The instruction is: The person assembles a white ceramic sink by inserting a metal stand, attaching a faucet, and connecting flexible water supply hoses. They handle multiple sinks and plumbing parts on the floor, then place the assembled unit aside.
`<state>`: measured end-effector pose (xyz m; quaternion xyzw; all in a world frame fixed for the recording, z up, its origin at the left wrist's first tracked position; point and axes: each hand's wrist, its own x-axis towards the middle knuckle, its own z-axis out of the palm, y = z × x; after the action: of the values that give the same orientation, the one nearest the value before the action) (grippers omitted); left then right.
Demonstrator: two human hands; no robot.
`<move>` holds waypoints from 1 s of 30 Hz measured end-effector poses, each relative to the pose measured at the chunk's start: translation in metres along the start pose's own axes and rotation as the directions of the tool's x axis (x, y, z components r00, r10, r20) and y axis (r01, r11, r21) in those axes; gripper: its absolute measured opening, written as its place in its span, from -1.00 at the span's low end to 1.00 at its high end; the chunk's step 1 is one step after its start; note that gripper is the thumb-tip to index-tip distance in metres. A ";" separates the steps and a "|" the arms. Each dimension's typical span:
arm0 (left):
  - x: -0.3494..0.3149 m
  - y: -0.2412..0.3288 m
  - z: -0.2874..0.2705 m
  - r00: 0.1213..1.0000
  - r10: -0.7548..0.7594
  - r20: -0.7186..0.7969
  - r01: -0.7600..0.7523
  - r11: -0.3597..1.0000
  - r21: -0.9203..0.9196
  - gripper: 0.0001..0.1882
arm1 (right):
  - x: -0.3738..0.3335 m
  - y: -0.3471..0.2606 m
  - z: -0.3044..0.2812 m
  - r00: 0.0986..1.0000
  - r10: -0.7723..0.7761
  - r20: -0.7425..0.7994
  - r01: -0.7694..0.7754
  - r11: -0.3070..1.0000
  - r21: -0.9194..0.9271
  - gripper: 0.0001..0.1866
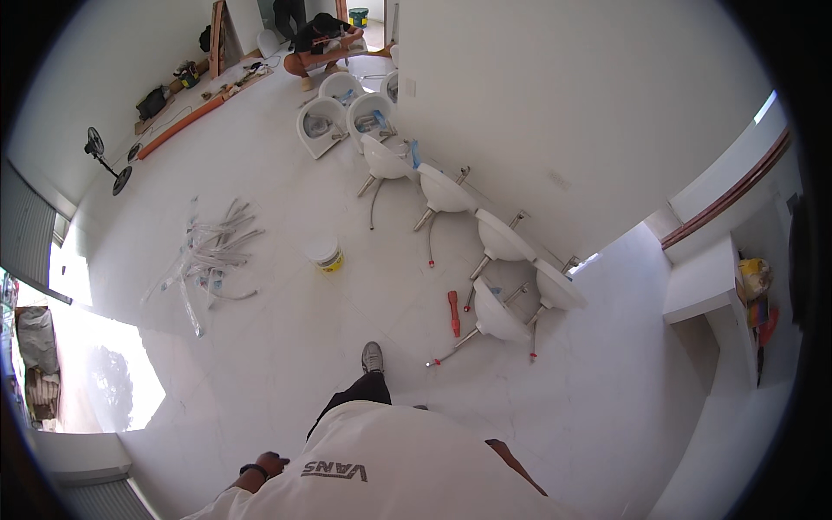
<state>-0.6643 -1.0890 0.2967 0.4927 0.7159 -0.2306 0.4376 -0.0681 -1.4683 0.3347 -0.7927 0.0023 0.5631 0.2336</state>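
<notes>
My left hand (274, 464), with a dark band at the wrist, hangs beside my white shirt, above the floor. It touches nothing that I can see. Its fingers are too small and turned under to read. On the right only a strip of my forearm (516, 469) shows past the shirt; that hand is out of sight. Ahead, several white washbasins with taps and hoses lie on the floor, the closest basin (500, 317) tipped on its side. Left of it is a red tool-like piece (454, 314). A white tub (325, 255) with a yellow label stands farther left.
Hoses in clear plastic (212, 251) lie heaped on the left. A fan (108, 163), an orange pipe (182, 127) and bags line the far left wall. Another person (322, 48) squats beyond more basins (321, 126). A white counter (706, 282) stands right of the wall.
</notes>
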 end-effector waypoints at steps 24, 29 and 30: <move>0.139 0.227 -0.214 0.985 -0.115 0.131 0.173 0.745 -0.644 -0.50 | 0.072 -0.342 0.031 0.991 0.019 -0.129 -0.047 0.974 -0.221 -0.38; 0.152 0.286 -0.294 0.998 0.015 -0.067 -0.059 0.688 -0.724 -0.35 | 0.131 -0.364 0.035 0.998 -0.016 0.067 0.040 0.926 -0.374 -0.48; 0.152 0.296 -0.306 0.993 0.044 -0.105 -0.104 0.728 -0.677 -0.34 | 0.146 -0.375 0.035 0.993 -0.010 0.114 0.057 0.907 -0.417 -0.51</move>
<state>-0.5381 -0.6585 0.3530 0.3353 0.7476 0.0857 0.5669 0.0540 -1.0827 0.3331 -0.7923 -0.1453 0.5888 0.0671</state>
